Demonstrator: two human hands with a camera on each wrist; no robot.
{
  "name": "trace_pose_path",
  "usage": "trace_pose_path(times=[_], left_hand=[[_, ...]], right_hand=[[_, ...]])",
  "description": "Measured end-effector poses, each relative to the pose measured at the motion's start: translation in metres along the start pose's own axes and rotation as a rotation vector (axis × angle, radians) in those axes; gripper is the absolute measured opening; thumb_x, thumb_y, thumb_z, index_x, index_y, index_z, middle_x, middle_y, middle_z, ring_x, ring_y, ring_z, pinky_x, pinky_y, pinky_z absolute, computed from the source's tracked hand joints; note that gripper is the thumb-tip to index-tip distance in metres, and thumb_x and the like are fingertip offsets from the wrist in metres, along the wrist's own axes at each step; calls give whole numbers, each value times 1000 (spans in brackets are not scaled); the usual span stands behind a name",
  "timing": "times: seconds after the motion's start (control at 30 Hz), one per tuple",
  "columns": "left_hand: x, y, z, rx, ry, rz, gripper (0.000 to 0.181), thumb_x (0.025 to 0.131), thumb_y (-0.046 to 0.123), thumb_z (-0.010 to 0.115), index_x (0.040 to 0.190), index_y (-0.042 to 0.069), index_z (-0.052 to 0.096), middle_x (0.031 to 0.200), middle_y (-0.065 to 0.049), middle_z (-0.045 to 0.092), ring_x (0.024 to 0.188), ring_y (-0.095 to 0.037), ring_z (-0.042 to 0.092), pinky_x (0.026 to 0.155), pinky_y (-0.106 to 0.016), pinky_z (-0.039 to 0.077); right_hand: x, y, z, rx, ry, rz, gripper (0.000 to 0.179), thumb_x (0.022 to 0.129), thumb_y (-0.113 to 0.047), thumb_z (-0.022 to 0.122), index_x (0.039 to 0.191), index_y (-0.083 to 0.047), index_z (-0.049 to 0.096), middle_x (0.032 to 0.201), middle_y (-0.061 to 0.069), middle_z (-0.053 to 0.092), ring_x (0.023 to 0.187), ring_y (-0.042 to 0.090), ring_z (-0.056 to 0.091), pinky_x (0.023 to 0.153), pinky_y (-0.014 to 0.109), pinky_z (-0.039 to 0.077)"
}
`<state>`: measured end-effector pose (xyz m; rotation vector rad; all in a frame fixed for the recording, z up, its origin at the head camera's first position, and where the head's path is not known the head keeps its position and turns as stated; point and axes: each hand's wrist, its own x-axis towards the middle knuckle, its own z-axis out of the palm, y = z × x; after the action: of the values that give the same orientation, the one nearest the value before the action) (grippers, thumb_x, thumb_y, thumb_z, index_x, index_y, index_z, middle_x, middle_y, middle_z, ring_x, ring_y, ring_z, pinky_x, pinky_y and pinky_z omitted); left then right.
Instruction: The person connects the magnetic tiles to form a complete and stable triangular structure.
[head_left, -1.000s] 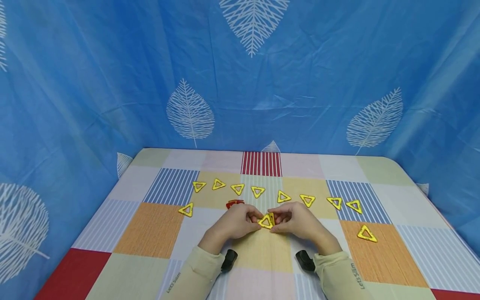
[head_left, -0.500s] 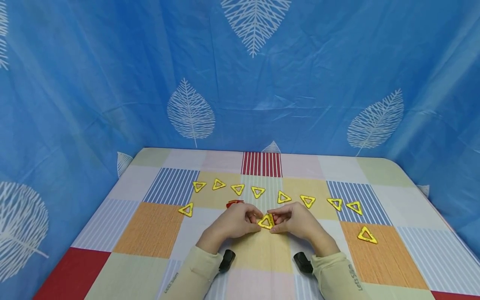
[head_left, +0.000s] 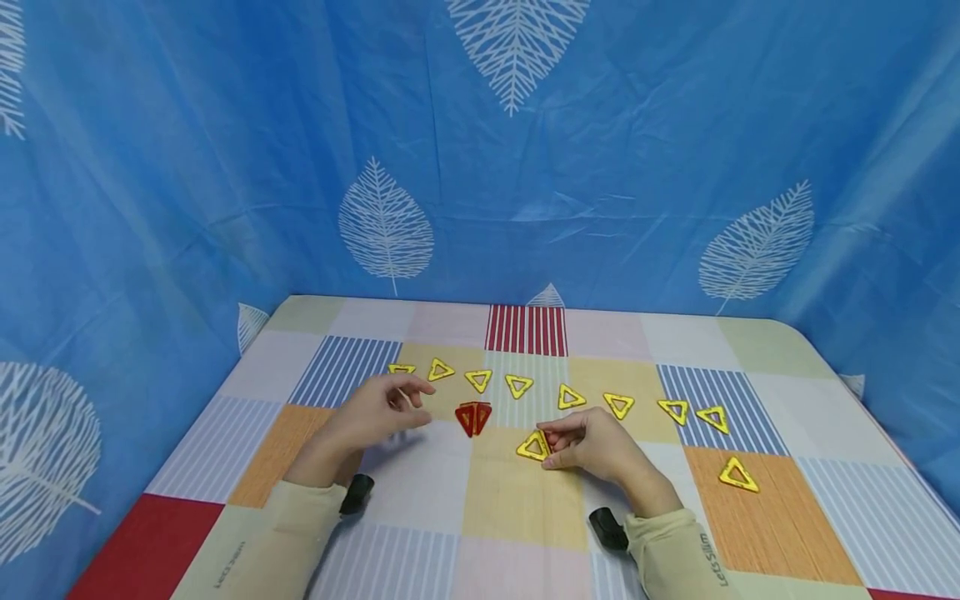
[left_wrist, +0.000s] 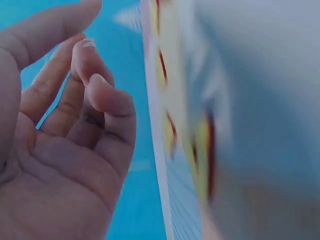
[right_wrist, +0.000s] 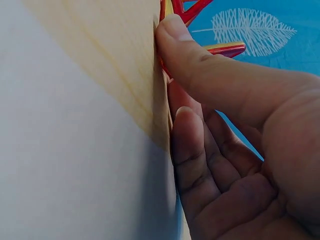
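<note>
My right hand point(head_left: 596, 442) pinches the right edge of a yellow triangular frame point(head_left: 534, 447) at the middle of the table. The right wrist view shows the thumb point(right_wrist: 182, 42) against a red-and-yellow edge, with red bars point(right_wrist: 227, 49) jutting out beyond it. My left hand point(head_left: 378, 412) hovers over the left part of the table, fingers loosely bent and holding nothing. It partly covers a yellow triangle point(head_left: 402, 368) behind it. Between the hands lies a pair of red triangles point(head_left: 473, 417) side by side. A blurred yellow-and-red piece point(left_wrist: 206, 155) shows beside the left hand.
Several yellow triangles lie in a loose row behind the hands, among them one left of centre point(head_left: 478, 380) and one on the right point(head_left: 618, 405). Another yellow triangle point(head_left: 738, 474) lies farther right. A blue leaf-patterned curtain point(head_left: 600, 167) stands behind the patchwork tablecloth point(head_left: 532, 567).
My left hand has let go of the yellow triangle and moved left, uncovering the red pair and hiding a yellow triangle at the left. My right hand has stayed at the triangle.
</note>
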<state>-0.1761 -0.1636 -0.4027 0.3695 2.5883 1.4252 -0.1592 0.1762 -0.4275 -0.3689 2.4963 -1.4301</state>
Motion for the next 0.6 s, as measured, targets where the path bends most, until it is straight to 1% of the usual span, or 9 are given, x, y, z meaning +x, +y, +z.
trace_pose_path(times=[0.13, 0.2, 0.27, 0.33, 0.43, 0.6], left_hand=[[-10, -21, -30, 35, 23, -57, 37, 84, 8, 82, 118, 4, 71, 94, -9, 60, 78, -25, 53, 57, -31, 44], [-15, -28, -41, 67, 29, -86, 40, 82, 9, 84, 119, 4, 70, 94, -10, 60, 80, -25, 52, 59, -31, 44], [-18, -33, -48, 90, 35, -126, 44, 80, 11, 86, 120, 5, 70, 93, -9, 60, 81, -25, 52, 63, -32, 45], [-20, -36, -52, 103, 34, -153, 47, 78, 12, 88, 121, 6, 70, 91, -8, 60, 82, -24, 53, 67, -34, 45], [-22, -39, -53, 98, 19, -173, 50, 76, 11, 88, 122, 3, 70, 90, -8, 60, 83, -24, 53, 71, -36, 45], [-24, -42, -52, 115, 9, -195, 42, 78, 10, 87, 117, 3, 73, 88, -6, 60, 83, -22, 52, 73, -35, 44]], right_hand=[[0, 0, 0, 14, -4, 4, 47, 69, -3, 92, 113, 3, 75, 81, 3, 69, 73, 16, 64, 65, 26, 54], [-1, 0, 0, 16, -5, 6, 48, 69, -4, 92, 113, 3, 75, 82, 3, 69, 74, 16, 64, 66, 26, 54], [-1, 0, -1, 14, -3, 13, 48, 69, -4, 92, 113, 3, 75, 82, 3, 69, 74, 17, 64, 66, 26, 54], [-1, 1, -1, 12, 1, 20, 48, 69, -5, 92, 113, 2, 75, 82, 3, 69, 75, 17, 65, 67, 27, 55], [-2, 1, -2, 14, 5, 20, 47, 68, -5, 92, 112, 2, 76, 82, 3, 69, 76, 18, 65, 67, 27, 55], [-1, 0, -1, 33, -4, 9, 48, 68, -5, 93, 111, 3, 75, 83, 3, 69, 75, 19, 64, 66, 28, 55]])
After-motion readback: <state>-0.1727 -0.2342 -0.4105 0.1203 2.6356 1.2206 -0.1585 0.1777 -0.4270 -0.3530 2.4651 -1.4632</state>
